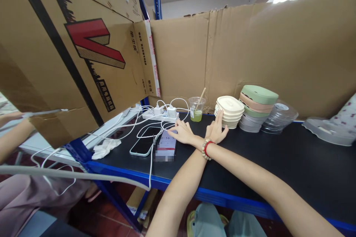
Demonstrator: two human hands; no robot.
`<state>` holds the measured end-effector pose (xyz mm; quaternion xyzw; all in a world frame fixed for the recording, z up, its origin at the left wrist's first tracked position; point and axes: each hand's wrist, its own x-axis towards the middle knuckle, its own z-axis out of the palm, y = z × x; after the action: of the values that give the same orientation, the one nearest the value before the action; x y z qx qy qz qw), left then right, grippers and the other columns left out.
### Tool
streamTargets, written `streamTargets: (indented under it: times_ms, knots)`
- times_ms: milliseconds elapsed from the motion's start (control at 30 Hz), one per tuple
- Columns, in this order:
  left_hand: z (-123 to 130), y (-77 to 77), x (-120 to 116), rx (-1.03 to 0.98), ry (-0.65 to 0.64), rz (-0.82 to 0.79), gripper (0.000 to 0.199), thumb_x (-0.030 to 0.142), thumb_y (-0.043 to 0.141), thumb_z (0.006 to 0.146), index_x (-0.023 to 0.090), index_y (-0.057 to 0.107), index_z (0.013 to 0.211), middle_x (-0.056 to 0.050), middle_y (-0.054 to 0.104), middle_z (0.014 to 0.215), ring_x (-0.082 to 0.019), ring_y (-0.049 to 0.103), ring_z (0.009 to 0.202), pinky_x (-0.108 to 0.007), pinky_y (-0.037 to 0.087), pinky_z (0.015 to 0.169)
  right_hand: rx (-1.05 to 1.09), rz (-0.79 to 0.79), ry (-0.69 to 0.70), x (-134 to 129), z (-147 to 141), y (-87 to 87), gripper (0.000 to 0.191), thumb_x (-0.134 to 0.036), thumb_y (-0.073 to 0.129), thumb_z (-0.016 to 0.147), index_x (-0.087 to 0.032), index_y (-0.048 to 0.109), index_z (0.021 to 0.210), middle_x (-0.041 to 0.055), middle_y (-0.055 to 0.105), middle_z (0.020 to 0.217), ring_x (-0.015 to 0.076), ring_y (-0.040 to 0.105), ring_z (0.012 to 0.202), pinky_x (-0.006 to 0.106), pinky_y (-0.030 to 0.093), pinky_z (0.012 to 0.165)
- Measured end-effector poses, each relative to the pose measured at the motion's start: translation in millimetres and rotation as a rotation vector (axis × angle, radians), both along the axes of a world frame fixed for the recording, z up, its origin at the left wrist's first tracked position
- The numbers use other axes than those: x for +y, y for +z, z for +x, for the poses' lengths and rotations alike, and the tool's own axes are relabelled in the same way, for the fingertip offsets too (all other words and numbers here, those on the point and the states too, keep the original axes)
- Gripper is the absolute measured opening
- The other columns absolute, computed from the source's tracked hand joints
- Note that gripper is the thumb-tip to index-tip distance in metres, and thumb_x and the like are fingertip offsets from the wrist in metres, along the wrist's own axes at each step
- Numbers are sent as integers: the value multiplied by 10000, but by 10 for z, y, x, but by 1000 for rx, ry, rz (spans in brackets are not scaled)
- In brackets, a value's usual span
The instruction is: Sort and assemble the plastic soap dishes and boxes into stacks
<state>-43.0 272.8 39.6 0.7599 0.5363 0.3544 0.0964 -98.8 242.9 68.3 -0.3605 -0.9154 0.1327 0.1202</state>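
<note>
My forearms cross, the right one on top with a beaded bracelet and red band at its wrist. My left hand has its fingers stretched out at the front left of a stack of cream lidded containers; whether they touch is unclear. Over on the left, my right hand is spread beside the upper right corner of a lit phone and holds nothing. A second phone with a dark screen and pale case lies left of it, white cables crossing over.
Behind the phones are a power strip with chargers and a cup of green liquid. Green, pink and grey containers and clear plastic ones stand right. A crumpled tissue lies left. Another person's arm shows at far left.
</note>
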Motion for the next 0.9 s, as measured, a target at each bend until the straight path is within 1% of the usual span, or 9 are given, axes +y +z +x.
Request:
streamTargets:
  times_ms: [100,233,300,433,533,700,800,900]
  knots:
    - [4,5,-15,11,2,-3,644,252,352,837,197,151,1446,-82,212,1463,-211,486,1130,-360,387,1005,55,-10,-11,14,17,-22,278,-387,545,847,-271,661,1072,59,419,986,162,385,940,328,269,856]
    - [11,21,-36,15,5,-8,645,252,357,837,191,154,1447,-91,216,1461,-218,483,1136,-365,392,999,94,-26,3,27,34,-47,290,-401,668,738,-259,694,990,50,426,980,161,383,938,321,261,857]
    - [10,25,-39,8,6,-3,644,254,361,838,195,156,1446,-92,229,1456,-219,486,1134,-366,393,998,102,-58,-8,29,36,-52,294,-400,698,703,-259,703,962,46,432,975,161,380,932,324,255,861]
    - [6,12,-28,-7,-3,7,643,266,362,844,205,145,1447,-90,243,1450,-212,498,1114,-364,386,1006,138,-138,-27,24,32,-51,192,-325,686,728,-253,712,905,38,448,975,152,392,932,329,248,870]
    - [10,-10,-8,-13,-10,12,646,272,366,847,203,138,1447,-95,239,1450,-211,500,1110,-364,376,1015,166,-169,-21,9,33,-44,120,-260,667,746,-227,716,851,35,460,986,145,410,937,327,251,873]
    - [18,-40,18,-11,-15,16,646,274,367,848,196,136,1447,-106,217,1457,-221,484,1139,-378,366,1024,242,-140,-37,-12,61,-20,138,-245,635,772,-224,713,884,34,484,955,145,442,931,316,279,865]
    - [15,-7,-19,-5,-21,11,651,276,367,848,196,129,1449,-105,174,1471,-230,462,1176,-381,370,1025,348,-119,-66,2,74,-21,126,-247,625,776,-200,718,846,39,512,906,154,469,923,311,311,853]
    - [18,94,-107,19,-5,-18,644,279,375,850,206,146,1447,-97,140,1481,-251,429,1216,-396,382,1014,566,-86,-73,11,105,-25,132,-234,607,776,-159,712,801,36,524,817,130,499,805,275,361,789]
